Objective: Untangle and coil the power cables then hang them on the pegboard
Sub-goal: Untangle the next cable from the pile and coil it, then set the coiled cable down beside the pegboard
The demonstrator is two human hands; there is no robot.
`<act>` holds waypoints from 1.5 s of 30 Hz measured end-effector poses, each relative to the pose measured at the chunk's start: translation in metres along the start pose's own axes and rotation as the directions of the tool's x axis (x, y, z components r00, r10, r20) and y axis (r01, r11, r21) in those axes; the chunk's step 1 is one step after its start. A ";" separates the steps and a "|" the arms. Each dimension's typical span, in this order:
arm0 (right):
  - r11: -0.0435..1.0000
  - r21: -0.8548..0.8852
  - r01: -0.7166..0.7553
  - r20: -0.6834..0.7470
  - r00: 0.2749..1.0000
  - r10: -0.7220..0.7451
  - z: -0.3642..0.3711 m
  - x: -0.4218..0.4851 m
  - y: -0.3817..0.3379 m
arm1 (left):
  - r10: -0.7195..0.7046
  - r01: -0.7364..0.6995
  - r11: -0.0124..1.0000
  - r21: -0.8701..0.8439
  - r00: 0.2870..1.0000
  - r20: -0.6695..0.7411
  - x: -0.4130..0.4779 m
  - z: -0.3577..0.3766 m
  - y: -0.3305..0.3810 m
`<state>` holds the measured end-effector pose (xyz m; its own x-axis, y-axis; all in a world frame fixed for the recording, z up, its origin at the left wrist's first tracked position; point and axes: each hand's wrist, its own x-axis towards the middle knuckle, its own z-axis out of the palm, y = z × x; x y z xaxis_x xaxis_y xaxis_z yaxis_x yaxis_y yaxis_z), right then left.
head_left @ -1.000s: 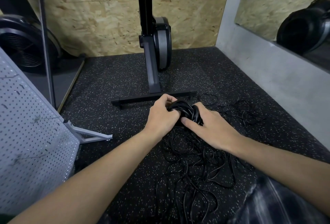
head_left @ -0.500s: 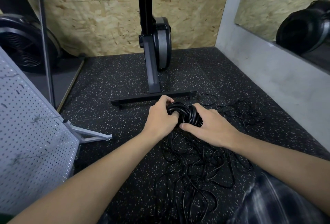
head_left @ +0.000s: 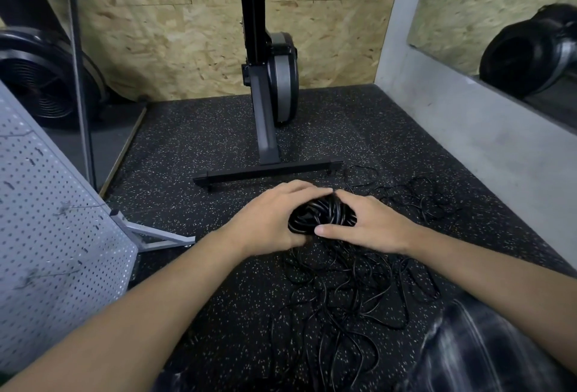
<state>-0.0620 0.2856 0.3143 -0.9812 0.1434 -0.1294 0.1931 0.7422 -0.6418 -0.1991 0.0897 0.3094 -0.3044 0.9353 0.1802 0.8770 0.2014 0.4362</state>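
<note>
Nearest, bottom right: blurred plaid cloth (head_left: 487, 348), perhaps a trouser leg. Just beyond, sprawled over the speckled floor (head_left: 193, 148): loose cable (head_left: 346, 294), thin, black, looped over itself many times, running up under the hands. Then, near the middle: a tight coil (head_left: 321, 215) clasped from both sides. Left hand (head_left: 268, 220) wrapped round its left edge, fingers (head_left: 299, 187) curled over the top. Right hand (head_left: 374, 226) cupped round the right edge, thumb laid along the near side. Both gripping, neither slack. More stray cable (head_left: 418, 198) just right of the hands and a little farther off. Off to the left, well apart: the pegboard (head_left: 50, 235), propped at a slant. Farther back: an exercise machine (head_left: 268, 129) against the chipboard wall (head_left: 187, 32).

Judging by this, mid-coiling, with most of the tangle yet to wind. To do it well: keep one hand pinning the loops, feed slack with the other, match loop size, lift snags free rather than pulling hard, and never let the bundle spring open.
</note>
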 end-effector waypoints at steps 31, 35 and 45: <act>0.828 -0.503 0.248 0.202 0.965 -0.167 0.058 0.042 -0.065 | -0.679 0.592 0.708 0.385 0.720 0.142 -0.108 -0.049 -0.053; 0.781 -0.559 0.280 0.311 0.943 -0.116 0.075 0.059 -0.070 | -0.771 0.704 0.618 0.350 0.631 0.091 -0.134 -0.062 -0.073; 0.779 -0.565 0.273 0.427 0.904 -0.007 0.133 0.126 -0.061 | -0.936 0.937 0.347 0.037 0.349 -0.048 -0.203 -0.010 -0.152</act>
<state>-0.1969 0.1710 0.2369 -0.8869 -0.1551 -0.4352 -0.1195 0.9869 -0.1082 -0.2744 -0.1333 0.2152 -0.9449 0.1240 -0.3030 0.0331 0.9570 0.2882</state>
